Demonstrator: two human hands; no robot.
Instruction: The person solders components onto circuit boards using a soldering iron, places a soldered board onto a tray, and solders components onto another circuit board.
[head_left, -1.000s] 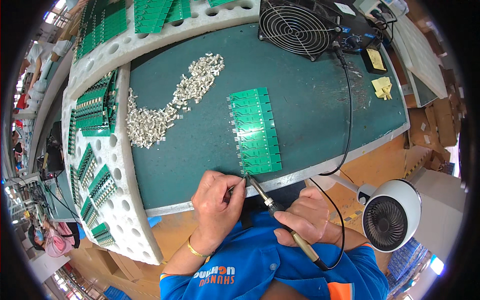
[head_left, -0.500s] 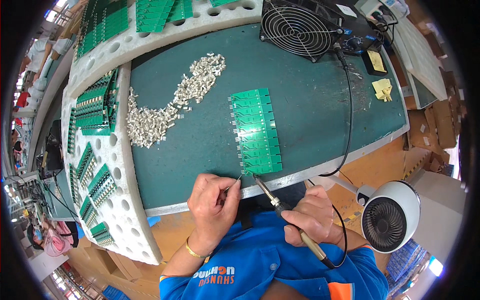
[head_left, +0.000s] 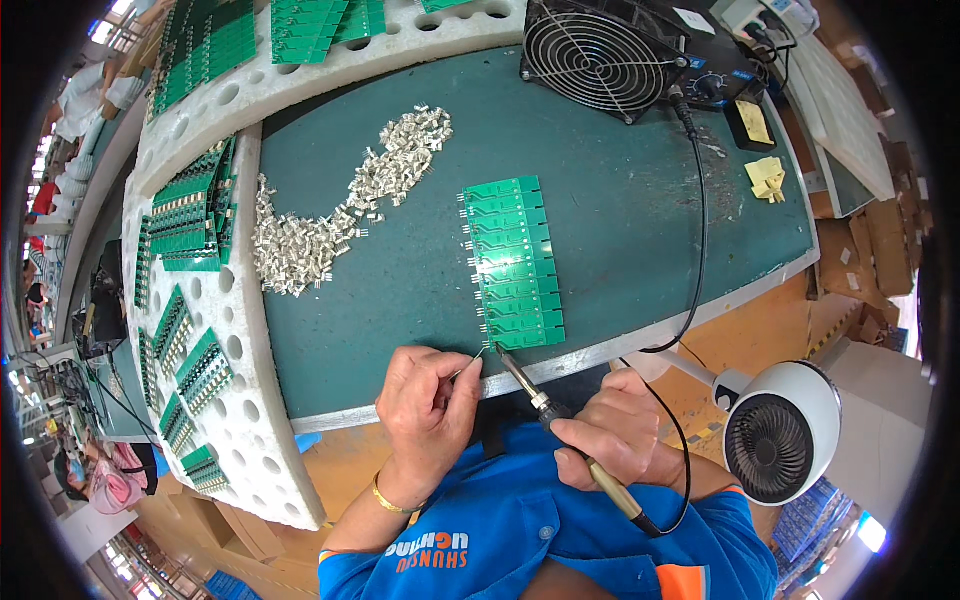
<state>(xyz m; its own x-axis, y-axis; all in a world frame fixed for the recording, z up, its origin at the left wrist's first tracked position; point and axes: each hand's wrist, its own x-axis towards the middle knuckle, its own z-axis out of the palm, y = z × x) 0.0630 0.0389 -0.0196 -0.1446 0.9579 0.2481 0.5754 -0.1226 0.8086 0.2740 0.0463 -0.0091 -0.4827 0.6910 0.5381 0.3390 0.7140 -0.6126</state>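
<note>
A green circuit board panel (head_left: 510,262) lies on the dark green work mat (head_left: 390,310), with small pin connectors along its left edge. My right hand (head_left: 610,428) grips a soldering iron (head_left: 527,385), its tip at the panel's near left corner. Between the thumb and fingers of my left hand (head_left: 430,400) is a thin strand of solder wire (head_left: 478,357), its end meeting the same corner. A large loose pile of small white connectors (head_left: 300,248) spreads over the mat to the left.
White foam racks (head_left: 255,390) at the left and back hold several green boards (head_left: 203,370). A fan unit (head_left: 600,60) stands at the back right, near a sponge holder (head_left: 750,125) and crumpled yellow sponge (head_left: 766,180). A black cable (head_left: 703,220) crosses the mat; a white fan (head_left: 780,432) stands right.
The soldering iron and my right hand have shifted slightly left, bringing the tip closer to the solder wire. My left hand and the panel stay nearly still.
</note>
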